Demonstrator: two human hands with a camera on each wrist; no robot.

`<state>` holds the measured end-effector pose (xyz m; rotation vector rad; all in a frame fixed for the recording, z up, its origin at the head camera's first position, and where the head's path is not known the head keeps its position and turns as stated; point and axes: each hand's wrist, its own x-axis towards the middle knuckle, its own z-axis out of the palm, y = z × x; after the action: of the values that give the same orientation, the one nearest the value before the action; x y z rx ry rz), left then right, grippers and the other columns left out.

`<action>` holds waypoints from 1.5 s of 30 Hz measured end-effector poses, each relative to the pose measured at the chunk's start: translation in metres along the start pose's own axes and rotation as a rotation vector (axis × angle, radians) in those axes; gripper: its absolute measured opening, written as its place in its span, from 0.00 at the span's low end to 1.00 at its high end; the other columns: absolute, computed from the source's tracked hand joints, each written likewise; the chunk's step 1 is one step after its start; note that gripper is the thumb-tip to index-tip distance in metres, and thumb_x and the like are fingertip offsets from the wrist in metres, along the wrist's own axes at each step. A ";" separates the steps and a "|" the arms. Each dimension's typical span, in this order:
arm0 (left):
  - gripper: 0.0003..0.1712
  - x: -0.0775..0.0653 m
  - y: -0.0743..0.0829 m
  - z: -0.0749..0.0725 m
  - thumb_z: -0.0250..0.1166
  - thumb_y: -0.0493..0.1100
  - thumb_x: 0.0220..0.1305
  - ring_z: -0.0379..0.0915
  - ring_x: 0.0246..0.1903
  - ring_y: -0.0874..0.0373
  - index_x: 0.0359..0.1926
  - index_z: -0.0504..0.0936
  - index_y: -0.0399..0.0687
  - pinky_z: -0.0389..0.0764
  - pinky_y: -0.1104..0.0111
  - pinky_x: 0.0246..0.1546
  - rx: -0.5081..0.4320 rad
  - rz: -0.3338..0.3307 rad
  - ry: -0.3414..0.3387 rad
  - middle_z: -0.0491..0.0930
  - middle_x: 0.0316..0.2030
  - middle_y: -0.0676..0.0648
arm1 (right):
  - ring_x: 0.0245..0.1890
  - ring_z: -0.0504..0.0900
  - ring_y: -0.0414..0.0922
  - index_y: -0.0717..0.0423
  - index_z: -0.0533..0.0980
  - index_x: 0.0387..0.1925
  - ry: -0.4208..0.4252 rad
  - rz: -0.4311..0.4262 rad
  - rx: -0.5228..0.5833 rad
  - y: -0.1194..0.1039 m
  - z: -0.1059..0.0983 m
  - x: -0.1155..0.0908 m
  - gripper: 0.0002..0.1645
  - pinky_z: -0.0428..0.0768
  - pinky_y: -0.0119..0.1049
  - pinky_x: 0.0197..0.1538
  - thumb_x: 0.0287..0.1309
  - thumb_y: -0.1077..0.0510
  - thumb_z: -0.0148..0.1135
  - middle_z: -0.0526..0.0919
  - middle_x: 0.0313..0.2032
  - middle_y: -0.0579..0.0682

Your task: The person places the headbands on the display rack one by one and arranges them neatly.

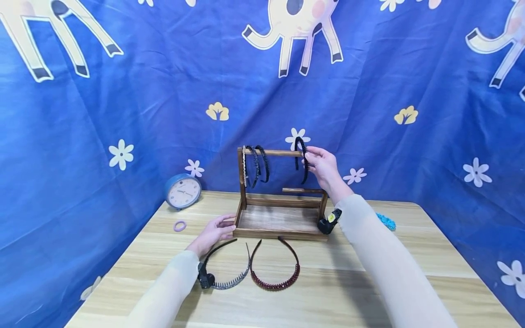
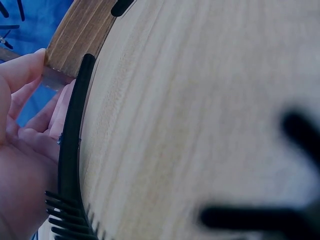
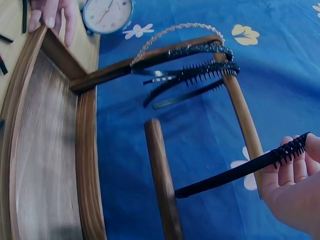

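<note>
My right hand (image 1: 324, 169) pinches a black toothed headband (image 3: 225, 175) at the right end of a wooden stand's upper bar (image 1: 279, 153). Whether the headband rests on that bar I cannot tell. Several headbands hang at the bar's left end: a pale beaded one (image 1: 244, 166) and dark ones (image 1: 264, 164). Thumb and fingers of my left hand (image 1: 214, 233) hold the front left corner of the wooden stand (image 1: 283, 234). Just in front lie a grey toothed headband with dark ends (image 1: 231, 283) and a dark red beaded headband (image 1: 275, 286).
Left of the stand, a blue round clock (image 1: 183, 191) stands near a purple ring (image 1: 179, 226) on the table. A turquoise fluffy item (image 1: 386, 222) lies to the right, partly behind my right sleeve. A lower wooden peg (image 1: 302, 190) juts leftward below the bar. Blue patterned cloth surrounds the table.
</note>
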<state>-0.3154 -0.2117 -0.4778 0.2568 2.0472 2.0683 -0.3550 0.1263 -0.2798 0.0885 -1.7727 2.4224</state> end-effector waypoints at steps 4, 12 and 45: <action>0.31 0.000 0.000 0.000 0.57 0.33 0.64 0.65 0.55 0.40 0.66 0.60 0.36 0.78 0.58 0.50 0.005 0.002 0.010 0.62 0.59 0.29 | 0.33 0.80 0.44 0.64 0.71 0.55 0.002 0.011 0.026 0.005 0.013 0.001 0.20 0.79 0.30 0.36 0.61 0.68 0.56 0.82 0.35 0.48; 0.31 0.000 0.000 0.000 0.58 0.33 0.63 0.67 0.54 0.43 0.66 0.61 0.37 0.78 0.58 0.50 0.000 0.000 0.015 0.63 0.59 0.29 | 0.32 0.81 0.43 0.64 0.71 0.57 -0.006 0.035 0.036 0.017 0.036 0.002 0.22 0.79 0.29 0.36 0.61 0.68 0.55 0.81 0.45 0.55; 0.30 0.004 -0.003 0.000 0.58 0.33 0.63 0.66 0.55 0.41 0.66 0.61 0.37 0.78 0.57 0.50 0.005 -0.004 0.015 0.63 0.59 0.30 | 0.46 0.78 0.55 0.60 0.74 0.51 -0.001 0.101 -0.031 0.053 0.065 0.014 0.17 0.80 0.34 0.36 0.59 0.67 0.58 0.81 0.42 0.54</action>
<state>-0.3186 -0.2104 -0.4805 0.2392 2.0600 2.0695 -0.3784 0.0500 -0.3082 -0.0028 -1.8584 2.4617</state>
